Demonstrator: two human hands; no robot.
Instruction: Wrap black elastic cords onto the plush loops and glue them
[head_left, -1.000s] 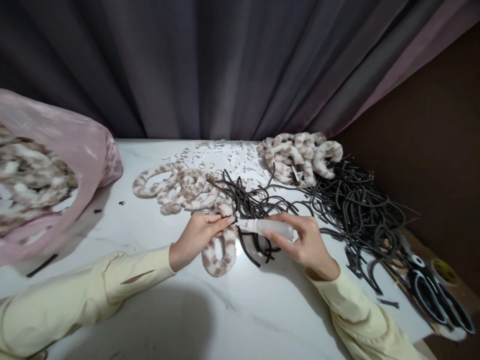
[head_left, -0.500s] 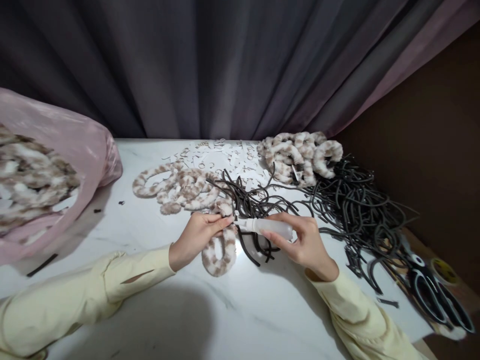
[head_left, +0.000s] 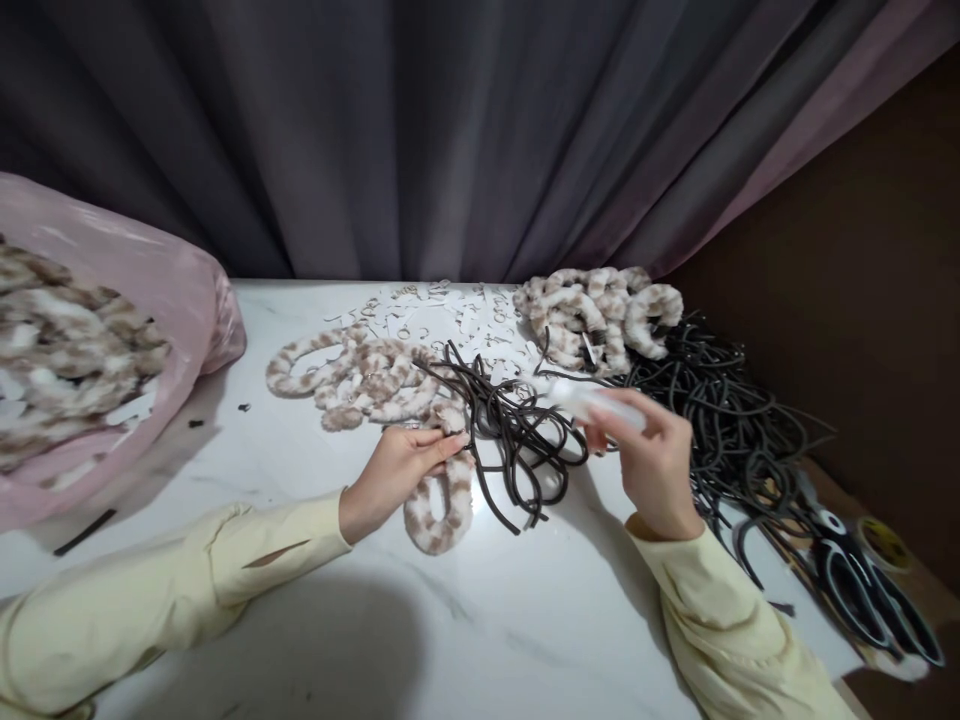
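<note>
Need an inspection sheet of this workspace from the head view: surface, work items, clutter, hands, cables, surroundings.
Surface: white marbled tabletop, shadowed at the near side.
Work items: brown-and-white furry loop; translucent bottle, nozzle end blurred.
Clutter: central black cords; larger cord heap at right; furry piles left and right of centre; small pale pieces at the back; scissors at far right.
Hands: left hand pinches the loop; right hand holds the bottle, apart from the loop.
Cables: no power cables seen.
Surroundings: dark curtain behind; pink bag of furry pieces at left.
</note>
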